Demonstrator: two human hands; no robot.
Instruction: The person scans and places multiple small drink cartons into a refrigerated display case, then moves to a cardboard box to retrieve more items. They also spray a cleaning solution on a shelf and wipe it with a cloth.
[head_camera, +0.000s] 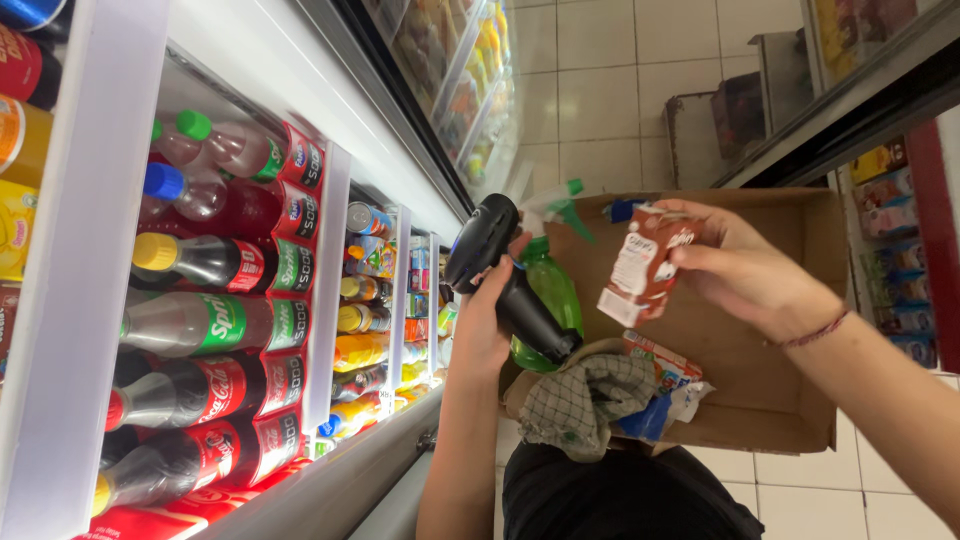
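A refrigerated display case (330, 130) fills the left of the view, its shelves packed with soft-drink bottles (215, 325) lying across the picture and, further along, rows of smaller cans and juice bottles (362, 300). To its right an open cardboard box (770, 380) sits just beyond the person's dark-clothed body, its bare brown floor tilted toward the camera over a pale tiled floor (620, 70). In the box's near corner lie a checked cloth (580, 400), a green spray bottle (550, 290) with a white-and-green trigger head, and a small printed packet (665, 362) beside the cloth. The left hand (480, 320) rises from a bare forearm that comes up from the bottom edge, wrist straight, fingers curled tight round the grip of a black handheld barcode scanner (505, 270); the scanner's head points up and left toward the cooler, its handle crossing in front of the spray bottle. The right hand (745, 275) enters from the right on a forearm wearing a thin red wrist string, palm turned down, thumb and fingers pinched closed on the top end of a small red-brown drink carton (645, 265), which hangs tilted above the box, just right of the scanner and well clear of the box floor
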